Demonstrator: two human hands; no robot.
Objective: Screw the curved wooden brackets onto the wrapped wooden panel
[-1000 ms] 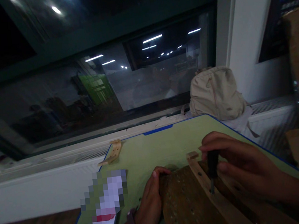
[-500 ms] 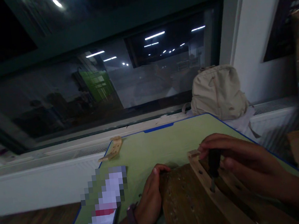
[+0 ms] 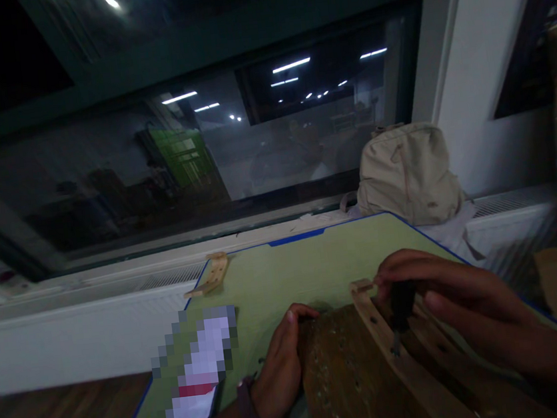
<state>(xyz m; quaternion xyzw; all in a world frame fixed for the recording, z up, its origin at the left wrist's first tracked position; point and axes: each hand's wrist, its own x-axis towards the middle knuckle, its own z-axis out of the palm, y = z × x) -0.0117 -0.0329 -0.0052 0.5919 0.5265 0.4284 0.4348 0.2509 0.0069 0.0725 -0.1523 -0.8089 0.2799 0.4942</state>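
Note:
A brown wooden board point(image 3: 347, 369) with small holes and a glossy, tape-like surface lies in front of me. My left hand point(image 3: 281, 370), a band on its wrist, is closed around the board's left edge near the far corner. On the board's right side runs a pale wooden strip point(image 3: 392, 350) with a raised far end and dark holes. My right hand point(image 3: 450, 303) has its fingers around the black handle of a screwdriver point(image 3: 403, 305). The screwdriver stands nearly upright, its tip at a small screw point(image 3: 395, 351) in the strip. A second pale strip point(image 3: 431, 332) lies partly under that hand.
On the green, blue-edged table point(image 3: 285, 268), a phone point(image 3: 201, 372), partly pixelated, lies left of the board. A curved wooden piece point(image 3: 213, 275) sits at the far left corner. Behind the table are a beige backpack point(image 3: 408, 174), a radiator point(image 3: 82, 339) and a dark window.
The screwdriver and my right hand have shifted very slightly, the handle a little to the right. My left hand and the board stay in place.

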